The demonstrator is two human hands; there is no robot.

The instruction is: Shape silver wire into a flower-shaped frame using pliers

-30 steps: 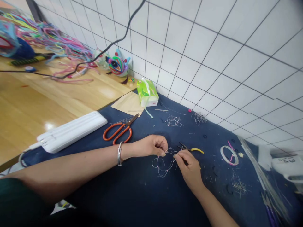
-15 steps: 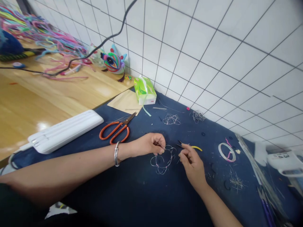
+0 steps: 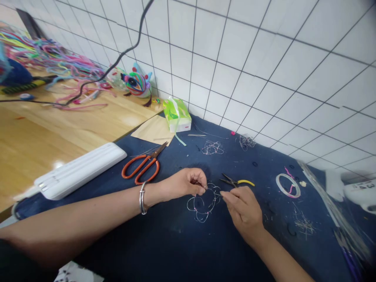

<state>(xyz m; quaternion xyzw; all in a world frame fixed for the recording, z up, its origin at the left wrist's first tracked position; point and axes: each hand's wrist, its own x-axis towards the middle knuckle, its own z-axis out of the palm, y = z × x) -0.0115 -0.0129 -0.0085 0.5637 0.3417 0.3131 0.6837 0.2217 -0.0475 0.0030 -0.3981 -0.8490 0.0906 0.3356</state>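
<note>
A silvery wire ring with flower-like loops and tiny pinkish beads [image 3: 207, 212] hangs from my left hand [image 3: 192, 182], whose thumb and forefinger pinch its upper edge. My right hand [image 3: 243, 207] is closed just right of the ring, thumb and forefinger together close to its right loops. Whatever thin piece it may hold is too small to make out. Just beyond that hand lie pliers [image 3: 233, 181] with dark jaws and a yellow handle, partly covered by my fingers. Orange-handled scissors [image 3: 143, 168] rest left of my left hand.
On the dark blue cloth [image 3: 176, 239] lie tangled wire bundles [image 3: 212, 147], a white ring-shaped roll [image 3: 288, 185] and wire scraps [image 3: 304, 225]. A green tissue pack [image 3: 177, 114] stands near the tiled wall. A white power strip [image 3: 82, 170] is at left. Purple-handled pliers [image 3: 348, 254] lie at right.
My right hand has turned over, its fingers now curled closer to the ring's right side, and more of the pliers shows. My left hand keeps its pinch. The view has shifted slightly.
</note>
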